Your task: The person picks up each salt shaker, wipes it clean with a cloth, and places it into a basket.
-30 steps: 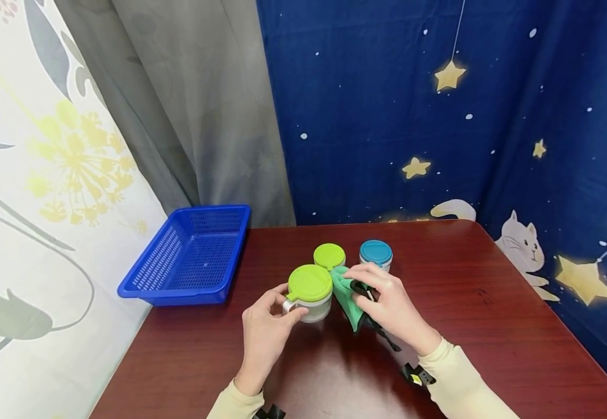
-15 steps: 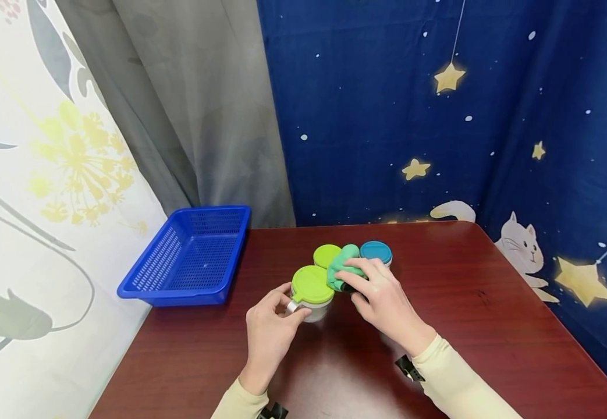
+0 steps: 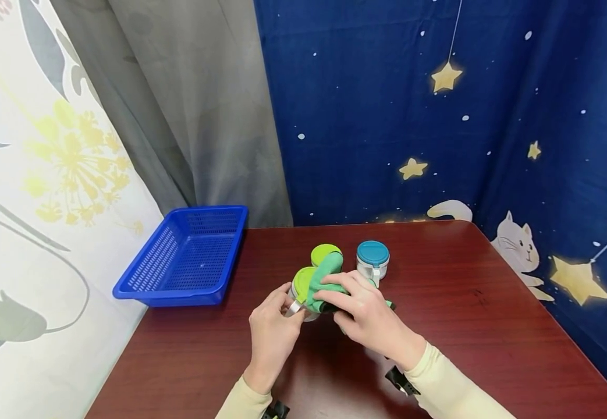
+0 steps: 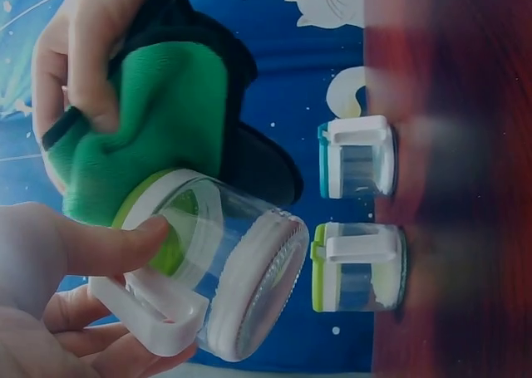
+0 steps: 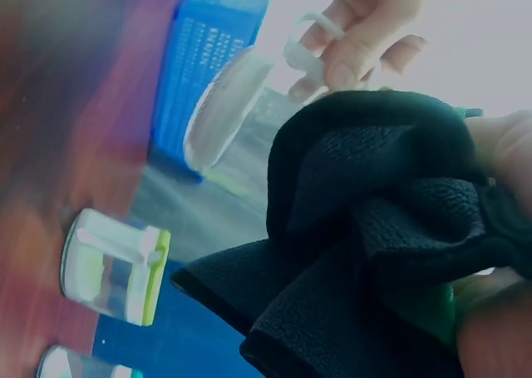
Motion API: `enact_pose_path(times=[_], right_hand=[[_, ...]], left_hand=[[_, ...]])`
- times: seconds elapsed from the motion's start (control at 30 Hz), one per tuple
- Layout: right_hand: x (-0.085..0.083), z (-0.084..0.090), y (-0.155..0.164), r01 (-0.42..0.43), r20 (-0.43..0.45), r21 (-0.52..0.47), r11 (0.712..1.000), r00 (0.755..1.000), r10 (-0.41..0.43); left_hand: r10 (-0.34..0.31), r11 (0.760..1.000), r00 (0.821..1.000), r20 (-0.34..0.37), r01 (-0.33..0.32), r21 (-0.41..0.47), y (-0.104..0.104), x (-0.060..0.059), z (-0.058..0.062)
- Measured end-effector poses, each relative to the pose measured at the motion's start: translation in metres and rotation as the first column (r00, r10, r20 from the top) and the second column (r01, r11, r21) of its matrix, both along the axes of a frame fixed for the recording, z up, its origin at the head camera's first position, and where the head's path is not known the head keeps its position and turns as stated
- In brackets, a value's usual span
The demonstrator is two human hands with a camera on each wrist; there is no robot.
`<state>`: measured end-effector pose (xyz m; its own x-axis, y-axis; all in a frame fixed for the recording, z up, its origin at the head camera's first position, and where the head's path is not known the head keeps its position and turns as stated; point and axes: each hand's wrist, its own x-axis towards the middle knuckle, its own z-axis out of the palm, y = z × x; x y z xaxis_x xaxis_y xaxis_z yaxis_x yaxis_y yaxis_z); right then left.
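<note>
Holding a clear jar by its white handle, the left hand has its fingers curled round the handle and its thumb on the jar's side. The jar is tipped over and lifted off the table, as the left wrist view shows. It has a lime green lid.

The right hand is just beside it. Its fingers are bent round a green cloth with a black back, and they press the cloth on the lid.

A little farther back, two more jars stand upright on the dark red table. One has a lime green lid and sits right behind the cloth. The other has a teal lid and stands to the right of it, a bit apart.

Off to the left, at the table's far corner, sits a blue basket. Behind it all hang a grey curtain and a dark blue cloth with stars.
</note>
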<state>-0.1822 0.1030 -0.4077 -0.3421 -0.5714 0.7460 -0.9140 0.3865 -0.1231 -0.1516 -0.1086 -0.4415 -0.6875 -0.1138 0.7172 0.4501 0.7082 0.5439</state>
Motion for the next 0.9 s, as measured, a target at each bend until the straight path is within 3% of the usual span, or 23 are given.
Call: enact_pose_path(times=[0.53,0.9], right_hand=[[0.0,0.001,-0.002,0.08,-0.004,0.069,0.994,0.997,-0.08],[-0.016,-0.001,0.013,0.188,0.062,0.085,0.978,0.979,-0.194]], left_hand=[[-0.03,0.999,0.999,-0.015,0.03,0.014,-0.004,0.003,0.0],[-0.037,0.999,0.999,0.01,0.037,0.024,-0.005,0.009,0.002]])
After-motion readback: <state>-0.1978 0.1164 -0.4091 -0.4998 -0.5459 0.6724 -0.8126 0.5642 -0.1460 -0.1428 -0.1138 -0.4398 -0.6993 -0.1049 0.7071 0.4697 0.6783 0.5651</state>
